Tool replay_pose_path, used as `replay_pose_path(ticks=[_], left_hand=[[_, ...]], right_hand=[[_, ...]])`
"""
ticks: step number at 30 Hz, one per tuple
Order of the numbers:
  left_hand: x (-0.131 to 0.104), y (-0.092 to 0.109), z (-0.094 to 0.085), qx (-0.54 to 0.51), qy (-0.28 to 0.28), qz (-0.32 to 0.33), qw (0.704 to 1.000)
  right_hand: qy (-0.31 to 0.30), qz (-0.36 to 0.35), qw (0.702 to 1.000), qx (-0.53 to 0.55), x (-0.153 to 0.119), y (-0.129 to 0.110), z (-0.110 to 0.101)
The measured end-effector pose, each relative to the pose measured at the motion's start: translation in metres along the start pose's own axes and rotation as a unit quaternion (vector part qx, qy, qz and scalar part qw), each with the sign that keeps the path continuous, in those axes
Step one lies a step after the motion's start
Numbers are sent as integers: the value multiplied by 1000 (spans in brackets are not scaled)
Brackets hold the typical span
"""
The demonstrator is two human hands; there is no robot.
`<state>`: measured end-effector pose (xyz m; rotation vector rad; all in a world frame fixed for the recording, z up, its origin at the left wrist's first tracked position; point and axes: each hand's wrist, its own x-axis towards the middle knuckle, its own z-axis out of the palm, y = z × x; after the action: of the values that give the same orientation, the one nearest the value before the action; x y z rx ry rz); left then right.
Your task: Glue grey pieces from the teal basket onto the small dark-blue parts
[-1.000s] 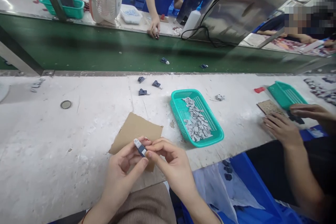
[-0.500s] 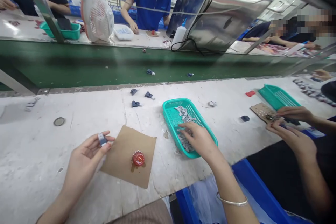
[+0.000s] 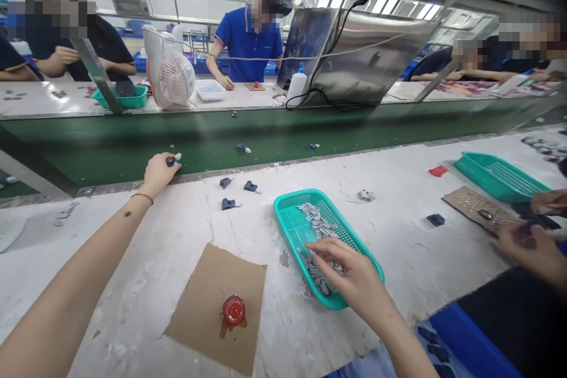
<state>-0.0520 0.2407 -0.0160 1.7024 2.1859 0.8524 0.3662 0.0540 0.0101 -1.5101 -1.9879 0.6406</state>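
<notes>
My left hand is stretched out over the near edge of the green belt, fingers closed on a small dark blue and white plastic part. Inside the turquoise basket, small flat grey pieces lie in a loose heap. My right hand hovers over this basket, thumb and fingertips drawn together; whatever they pinch is too small to make out. On a brown cardboard sheet in front of me stands a small red round pot, with wet stains around its base.
Several dark blue parts lie on the white table behind the cardboard. The green belt carries similar parts. To the right, a co-worker's hands work beside another turquoise basket. A metal post rises at the left.
My left hand has moved forward from beside the cardboard to the belt, carrying the blue and white part. My right hand's fingers have drawn together over the basket. The view has tilted up.
</notes>
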Motion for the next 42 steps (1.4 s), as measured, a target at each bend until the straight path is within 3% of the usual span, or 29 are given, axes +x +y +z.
replay_pose_path(ticks=[5,10,14,18,22,24,27,35,38,42], left_hand=[[29,19,24,67,-9,43,997],[45,64,54,68,-51,169,982],[53,96,79,33,-99,223,969],[54,108,89,-29,-128,195,972],[45,106,76,-129,-131,107,977],[30,101,63,-199,-128,55,970],[-9,87,38,-310,-144,-12,939],[-153,30,-34,-465,-225,-150,843],[-193,18,-45,-498,-250,-188,809],[-228,12,-48,-523,-278,-218,775]], right_hand=[[24,71,997,34,-32,-8,5],[44,78,996,8,-47,-3,8],[4,89,996,11,-46,-4,3],[10,101,995,18,-44,-10,-2],[55,86,994,27,-45,-22,4],[70,77,994,37,-46,-32,11],[44,36,996,65,-45,-50,29],[-63,-78,989,105,-38,-89,83],[-72,-97,990,74,-38,-92,94],[-68,-108,991,34,-39,-94,99]])
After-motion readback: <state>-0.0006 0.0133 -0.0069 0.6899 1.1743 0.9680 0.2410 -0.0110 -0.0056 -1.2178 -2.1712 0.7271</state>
